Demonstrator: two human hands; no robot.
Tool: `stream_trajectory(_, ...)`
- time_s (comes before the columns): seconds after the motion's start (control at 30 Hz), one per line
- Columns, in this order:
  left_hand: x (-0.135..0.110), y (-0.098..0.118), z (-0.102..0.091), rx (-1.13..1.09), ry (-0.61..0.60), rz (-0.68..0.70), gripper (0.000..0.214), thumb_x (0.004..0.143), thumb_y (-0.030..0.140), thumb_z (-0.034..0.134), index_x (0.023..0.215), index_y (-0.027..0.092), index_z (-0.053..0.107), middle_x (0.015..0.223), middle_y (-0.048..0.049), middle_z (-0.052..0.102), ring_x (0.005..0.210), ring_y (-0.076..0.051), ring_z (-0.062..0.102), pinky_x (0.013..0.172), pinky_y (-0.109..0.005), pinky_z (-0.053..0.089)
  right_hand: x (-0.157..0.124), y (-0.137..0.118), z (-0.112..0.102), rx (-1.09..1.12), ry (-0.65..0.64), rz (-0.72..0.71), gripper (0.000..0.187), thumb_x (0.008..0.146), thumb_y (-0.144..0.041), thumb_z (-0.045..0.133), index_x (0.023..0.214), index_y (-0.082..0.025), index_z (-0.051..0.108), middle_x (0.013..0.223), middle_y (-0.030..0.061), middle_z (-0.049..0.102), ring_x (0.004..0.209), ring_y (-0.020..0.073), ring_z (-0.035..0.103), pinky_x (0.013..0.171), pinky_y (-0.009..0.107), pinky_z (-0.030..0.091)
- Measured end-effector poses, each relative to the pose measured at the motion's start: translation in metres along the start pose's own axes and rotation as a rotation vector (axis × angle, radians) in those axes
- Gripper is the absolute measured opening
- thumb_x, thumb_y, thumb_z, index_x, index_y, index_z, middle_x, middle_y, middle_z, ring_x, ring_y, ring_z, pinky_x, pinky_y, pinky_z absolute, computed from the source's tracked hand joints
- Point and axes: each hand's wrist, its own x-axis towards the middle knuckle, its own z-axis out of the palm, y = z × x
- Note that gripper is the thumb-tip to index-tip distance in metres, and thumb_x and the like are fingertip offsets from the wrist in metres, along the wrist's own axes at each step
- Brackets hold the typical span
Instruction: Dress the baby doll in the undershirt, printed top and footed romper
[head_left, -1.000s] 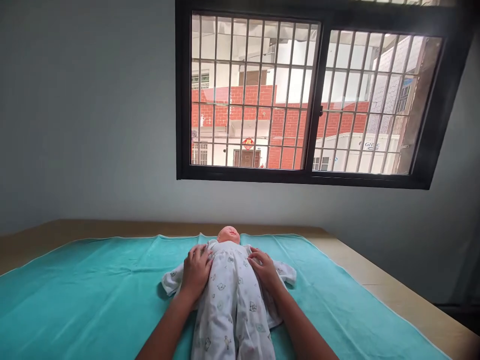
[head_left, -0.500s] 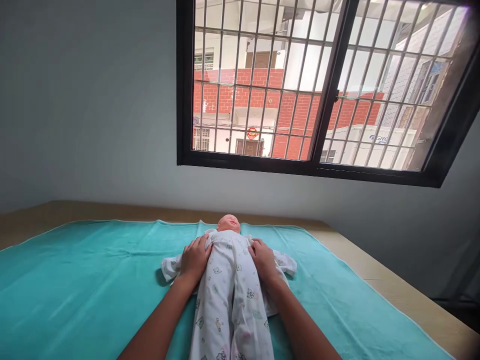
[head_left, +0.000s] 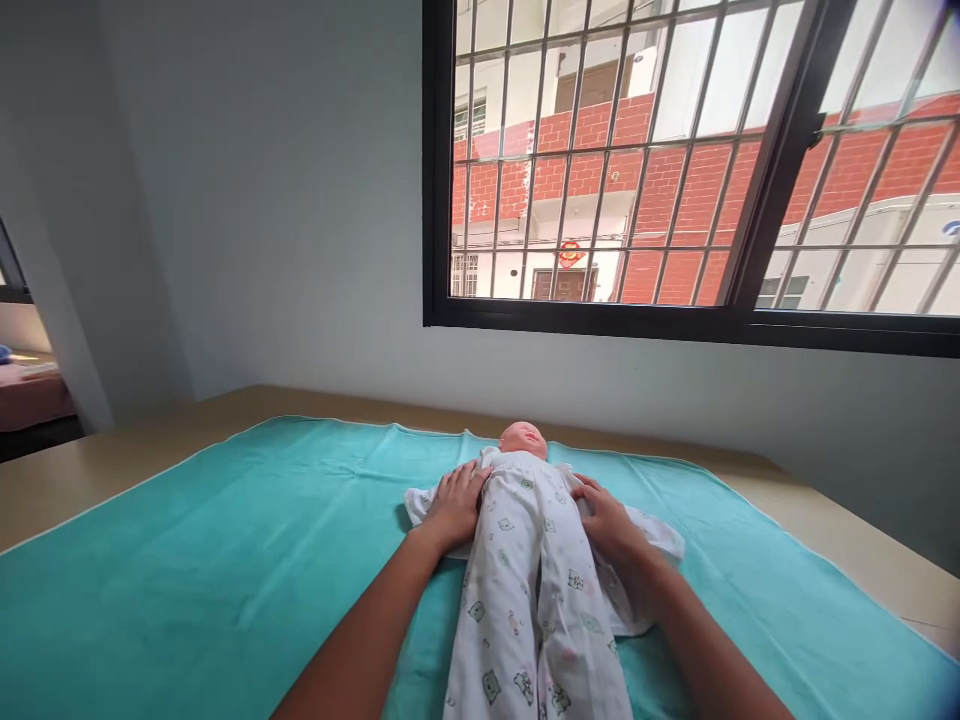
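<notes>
The left hand [head_left: 454, 508] and right hand [head_left: 611, 522] flank the baby doll [head_left: 523, 438]; whether they pinch the printed trousers [head_left: 511, 540] I cannot tell, but uneven pulling could skew the waistband [head_left: 523, 466].

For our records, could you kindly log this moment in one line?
left hand: at left side of patterned trousers | right hand: at their right side | baby doll: face up on turquoise blanket

Bright daylight from the window [head_left: 780, 160]; dim wall [head_left: 300, 200]; soft shadows
</notes>
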Motion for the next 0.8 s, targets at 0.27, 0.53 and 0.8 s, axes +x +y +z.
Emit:
stream_trajectory(0.27, 0.002, 0.008, 0.006, 0.209, 0.054, -0.050, 0.046, 0.099, 0.025, 0.032, 0.144, 0.024, 0.037, 0.147, -0.0137, 0.041, 0.130, -0.029, 0.042, 0.103, -0.045, 0.038, -0.001, -0.013, 0.013, -0.247, 0.130, 0.038, 0.006, 0.075, -0.026, 0.054, 0.079, -0.021, 0.053, 0.112, 0.0065, 0.063, 0.092, 0.0219, 0.061, 0.077, 0.030, 0.038)
stream_trajectory(0.53, 0.006, 0.009, 0.013, 0.248, 0.105, -0.096, 0.046, 0.098, 0.020, 0.032, 0.143, 0.026, 0.038, 0.141, -0.0146, 0.047, 0.120, -0.030, 0.049, 0.094, -0.046, 0.043, -0.008, -0.022, 0.019, -0.387, 0.171, 0.003, 0.014, 0.082, -0.021, 0.047, 0.096, -0.020, 0.050, 0.103, 0.0074, 0.064, 0.088, 0.0214, 0.057, 0.077, 0.031, 0.032)
stream_trajectory(0.8, -0.017, 0.013, 0.007, 0.223, 0.149, -0.078, 0.036, 0.097, 0.016, 0.036, 0.128, 0.014, 0.053, 0.146, -0.0182, 0.043, 0.135, -0.030, 0.040, 0.112, -0.048, 0.030, -0.048, -0.029, 0.012, -0.439, 0.022, 0.039, 0.044, 0.090, -0.024, 0.043, 0.134, -0.020, 0.050, 0.155, 0.0116, 0.035, 0.143, 0.0318, 0.028, 0.113, 0.050, 0.019)
